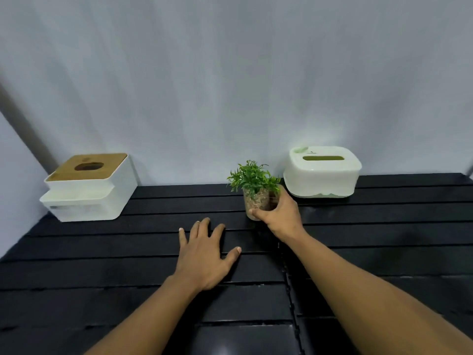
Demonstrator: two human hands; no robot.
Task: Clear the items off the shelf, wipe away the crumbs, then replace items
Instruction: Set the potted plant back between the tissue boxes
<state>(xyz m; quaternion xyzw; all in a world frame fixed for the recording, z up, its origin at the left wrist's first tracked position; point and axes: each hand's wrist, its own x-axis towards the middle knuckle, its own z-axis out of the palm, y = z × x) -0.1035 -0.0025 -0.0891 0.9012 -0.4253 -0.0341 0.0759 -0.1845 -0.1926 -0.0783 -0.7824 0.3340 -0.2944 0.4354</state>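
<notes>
A small green plant in a clear pot (256,190) stands near the back middle of the black slatted shelf (128,265). My right hand (279,213) is wrapped around the pot from the right, fingers closed on it. My left hand (204,252) lies flat on the shelf in front and to the left of the plant, fingers spread, holding nothing. A white tissue box with a wooden lid (89,188) sits at the back left. A white and pale green tissue box (322,171) sits at the back right, just beyond the plant.
A pale grey wall (230,85) runs right behind the shelf, and a side wall closes off the left end. Dark slats stretch toward me under both forearms.
</notes>
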